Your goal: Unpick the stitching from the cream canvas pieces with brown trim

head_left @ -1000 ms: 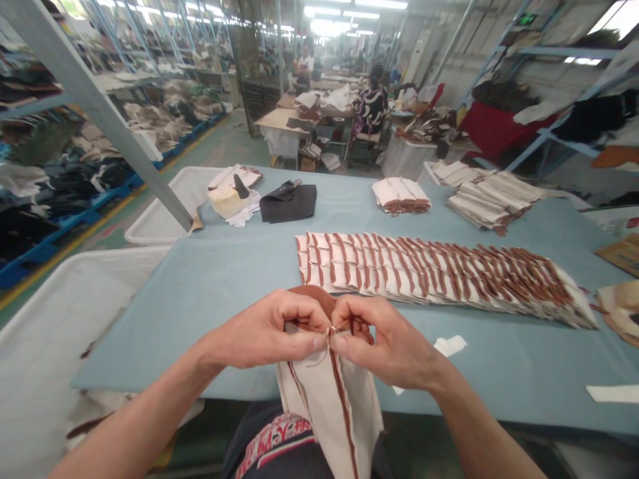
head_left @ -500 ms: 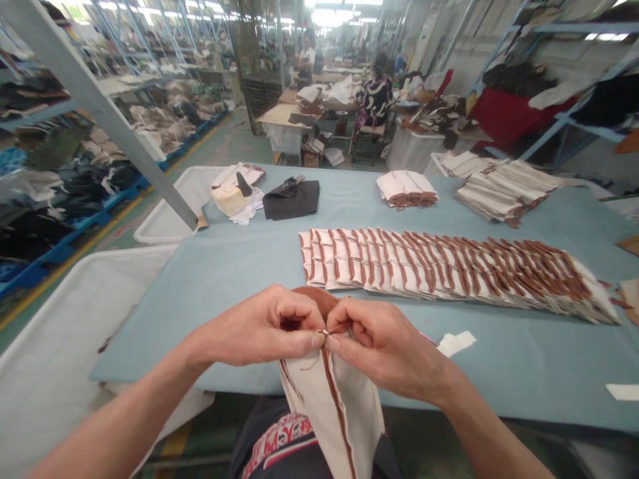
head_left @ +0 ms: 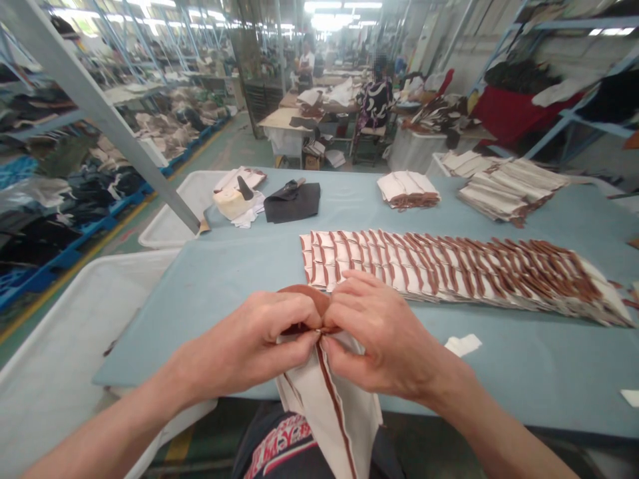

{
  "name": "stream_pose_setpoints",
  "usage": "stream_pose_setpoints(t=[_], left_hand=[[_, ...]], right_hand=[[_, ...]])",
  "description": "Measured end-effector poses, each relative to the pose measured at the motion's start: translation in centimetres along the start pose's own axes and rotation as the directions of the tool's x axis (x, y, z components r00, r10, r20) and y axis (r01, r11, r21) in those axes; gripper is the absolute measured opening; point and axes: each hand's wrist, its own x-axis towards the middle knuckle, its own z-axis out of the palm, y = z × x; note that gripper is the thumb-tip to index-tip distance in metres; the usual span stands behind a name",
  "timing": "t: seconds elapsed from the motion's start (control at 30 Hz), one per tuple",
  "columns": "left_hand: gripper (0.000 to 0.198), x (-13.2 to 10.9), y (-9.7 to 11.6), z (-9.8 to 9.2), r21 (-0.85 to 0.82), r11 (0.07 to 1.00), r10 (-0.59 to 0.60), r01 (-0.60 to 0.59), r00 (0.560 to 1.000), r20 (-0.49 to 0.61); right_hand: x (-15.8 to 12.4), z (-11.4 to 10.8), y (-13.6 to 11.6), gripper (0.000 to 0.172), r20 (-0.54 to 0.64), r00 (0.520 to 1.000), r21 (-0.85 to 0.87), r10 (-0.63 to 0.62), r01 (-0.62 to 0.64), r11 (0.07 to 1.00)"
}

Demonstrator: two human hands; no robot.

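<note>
Both hands pinch one sewn fabric piece (head_left: 314, 392), cream with a brown seam strip down its middle and a brown part (head_left: 300, 291) at its top. My left hand (head_left: 272, 336) grips it from the left, thumb and fingers pressed together at the seam's upper end. My right hand (head_left: 372, 332) pinches the same spot from the right, its fingertips almost touching the left ones. The piece hangs over the table edge towards my lap. What lies between the fingertips is too small to make out.
On the blue table (head_left: 239, 263) lie long overlapping rows of cream-and-brown pieces (head_left: 449, 269), two more stacks (head_left: 408, 189) (head_left: 512, 186), a black cloth (head_left: 293, 203) and a white scrap (head_left: 463, 344). White bins (head_left: 94, 293) stand left, beside a metal post (head_left: 114, 126). A person (head_left: 374, 103) sits further back.
The right hand has turned and its fingers have lifted slightly, while both hands stay together at the seam. The loose thread seen below the left thumb no longer shows. The view has shifted a little.
</note>
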Motion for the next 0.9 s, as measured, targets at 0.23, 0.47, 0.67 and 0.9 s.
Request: stream_pose_setpoints(t=[0.23,0.47,0.67,0.9], left_hand=[[0.014,-0.9,0.5,0.0,0.303,0.949,0.11,-0.09,0.993,-0.048],[0.019,-1.3,-0.8,0.6,0.422,0.867,0.308,-0.266,0.951,-0.033],[0.024,-0.5,-1.4,0.7,0.484,0.822,0.334,-0.3,0.942,0.016],[0.025,-1.5,-2.9,1.0,0.307,0.927,0.223,-0.215,0.975,0.011]], right_hand=[[0.6,0.4,0.7,0.012,0.039,0.991,0.275,0.124,-0.13,0.953],[0.2,1.6,1.7,0.012,0.326,0.883,0.726,0.337,-0.462,0.509],[-0.8,3.5,2.8,0.019,0.439,0.803,0.805,0.403,-0.551,0.222],[-1.0,3.2,2.5,0.016,0.387,0.779,0.733,0.493,-0.584,0.349]])
